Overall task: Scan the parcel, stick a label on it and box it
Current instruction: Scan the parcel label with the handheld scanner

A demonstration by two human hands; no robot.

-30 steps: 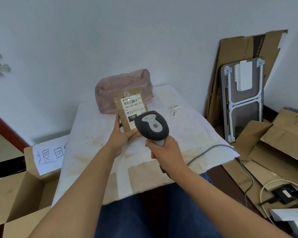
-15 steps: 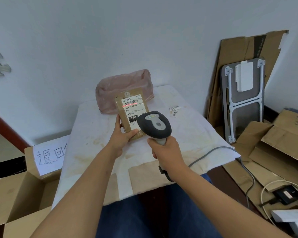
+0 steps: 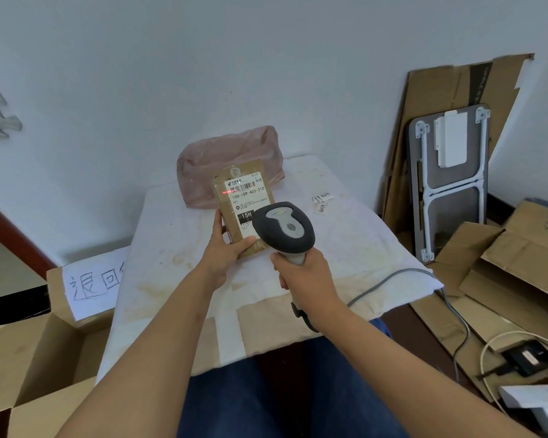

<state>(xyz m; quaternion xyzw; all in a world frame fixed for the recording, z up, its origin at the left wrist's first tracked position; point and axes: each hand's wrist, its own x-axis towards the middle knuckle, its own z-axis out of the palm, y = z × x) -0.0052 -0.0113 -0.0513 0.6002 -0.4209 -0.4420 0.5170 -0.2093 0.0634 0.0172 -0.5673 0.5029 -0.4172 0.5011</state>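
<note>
My left hand point(image 3: 227, 248) holds a flat brown parcel point(image 3: 241, 203) upright above the white-covered table point(image 3: 171, 248), gripping its lower left corner. A white shipping label with a barcode faces me. A red scan line falls across the label's left edge, just under the barcode. My right hand point(image 3: 301, 273) grips the handle of a grey barcode scanner point(image 3: 283, 227), whose head points at the parcel and hides its lower right part. Small paper labels point(image 3: 321, 202) lie on the table to the right. An open cardboard box point(image 3: 29, 358) sits on the floor at lower left.
A pink plastic bag point(image 3: 228, 159) lies at the table's far edge behind the parcel. The scanner's grey cable point(image 3: 393, 276) runs off the table's right side. Flattened cardboard point(image 3: 503, 263), a folded grey table point(image 3: 450, 184) and a black device point(image 3: 529, 358) crowd the right floor.
The red scan line came on across the label and has slid down to its left edge. The scanner has moved slightly right and down. The parcel stays in place.
</note>
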